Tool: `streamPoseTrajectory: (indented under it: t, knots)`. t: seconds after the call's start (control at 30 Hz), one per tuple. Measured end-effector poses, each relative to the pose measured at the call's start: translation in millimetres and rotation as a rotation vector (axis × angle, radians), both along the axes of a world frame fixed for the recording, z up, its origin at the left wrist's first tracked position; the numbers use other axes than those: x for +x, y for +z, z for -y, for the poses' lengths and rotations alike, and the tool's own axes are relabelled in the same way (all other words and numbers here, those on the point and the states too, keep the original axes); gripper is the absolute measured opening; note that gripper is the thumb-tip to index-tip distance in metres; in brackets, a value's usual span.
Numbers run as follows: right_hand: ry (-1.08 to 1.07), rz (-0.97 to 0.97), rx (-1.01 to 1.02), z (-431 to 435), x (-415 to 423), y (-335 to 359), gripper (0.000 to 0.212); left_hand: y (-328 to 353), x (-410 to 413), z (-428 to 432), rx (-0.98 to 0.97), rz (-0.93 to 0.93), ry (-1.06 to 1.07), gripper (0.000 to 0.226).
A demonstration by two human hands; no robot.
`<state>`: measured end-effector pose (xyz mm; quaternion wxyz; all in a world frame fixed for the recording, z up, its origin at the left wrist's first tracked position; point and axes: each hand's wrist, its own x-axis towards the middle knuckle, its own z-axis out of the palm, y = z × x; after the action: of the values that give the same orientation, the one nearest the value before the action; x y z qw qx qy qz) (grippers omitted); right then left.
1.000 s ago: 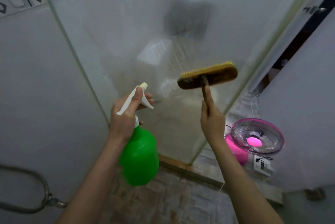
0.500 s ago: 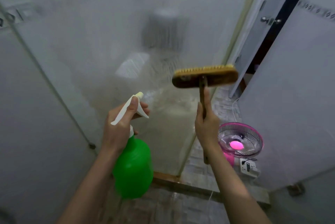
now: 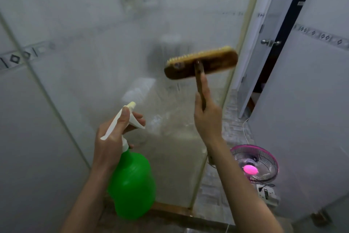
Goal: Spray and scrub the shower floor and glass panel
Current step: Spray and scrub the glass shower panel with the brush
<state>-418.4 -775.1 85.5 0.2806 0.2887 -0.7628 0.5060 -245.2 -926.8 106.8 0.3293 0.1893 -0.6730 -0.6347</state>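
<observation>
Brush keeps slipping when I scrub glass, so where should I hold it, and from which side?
Grip the brush by its thin wooden handle, which runs down from the middle of the wide head. Come from below like the right hand, fingers wrapped round, forefinger laid along it, so the bristles face the glass.

Brush head raised on the glass.
Over the last second the right hand (image 3: 206,119) has carried the scrub brush (image 3: 201,63) higher up the glass panel (image 3: 113,53), level with the dark shape (image 3: 166,53) behind; view has swung doorward.
</observation>
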Motion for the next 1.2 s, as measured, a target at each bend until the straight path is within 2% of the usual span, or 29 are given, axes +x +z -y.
streamPoseTrajectory:
  t: [0.07, 0.13, 0.2, 0.3, 0.37, 0.43, 0.53, 0.6, 0.67, 0.77, 0.83, 0.9, 1.07, 1.13, 1.2]
  knots:
    - [-0.015, -0.1, -0.055, 21, -10, 65, 0.052, 1, 5, 8, 0.024, -0.007, 0.008, 0.054]
    - [-0.039, -0.175, -0.07, 27, -16, 95, 0.05, 3, 9, 16, 0.031, -0.009, 0.005, 0.052]
    - [-0.028, -0.14, -0.044, 16, -12, 76, 0.051, 5, 13, 26, 0.024, -0.006, -0.001, 0.053]
    - [-0.034, 0.037, 0.016, -5, 13, 5, 0.055, 9, 15, 41, -0.012, -0.012, -0.019, 0.059]
    - [-0.055, 0.074, 0.006, -3, 21, -6, 0.056, 13, 13, 51, -0.045, -0.025, -0.031, 0.062]
    - [-0.053, 0.036, -0.04, 12, 11, 31, 0.055, 20, 9, 60, -0.063, -0.043, -0.042, 0.063]
    - [-0.074, -0.102, -0.11, 33, -7, 118, 0.053, 34, 2, 71, -0.058, -0.08, -0.046, 0.051]
    - [-0.095, -0.167, -0.14, 36, -14, 147, 0.052, 43, -2, 77, -0.048, -0.113, -0.051, 0.049]
    - [-0.097, -0.136, -0.124, 31, -9, 127, 0.053, 51, -4, 81, -0.041, -0.14, -0.061, 0.051]
    - [-0.115, 0.034, -0.072, 17, 18, 38, 0.055, 64, -6, 88, -0.034, -0.161, -0.052, 0.05]
    - [-0.146, 0.113, -0.059, 16, 36, 7, 0.055, 71, -5, 95, -0.033, -0.167, -0.051, 0.048]
    - [-0.155, 0.117, -0.092, 24, 29, 28, 0.055, 78, -5, 103, -0.045, -0.163, -0.049, 0.045]
    - [-0.167, -0.078, -0.254, 41, -3, 170, 0.053, 96, -4, 123, -0.056, -0.179, -0.038, 0.045]
    - [-0.177, -0.091, -0.251, 42, -1, 172, 0.053, 98, -2, 131, -0.069, -0.191, -0.031, 0.045]
    - [-0.114, -0.035, -0.222, 44, 10, 126, 0.053, 98, 2, 140, -0.081, -0.204, -0.018, 0.046]
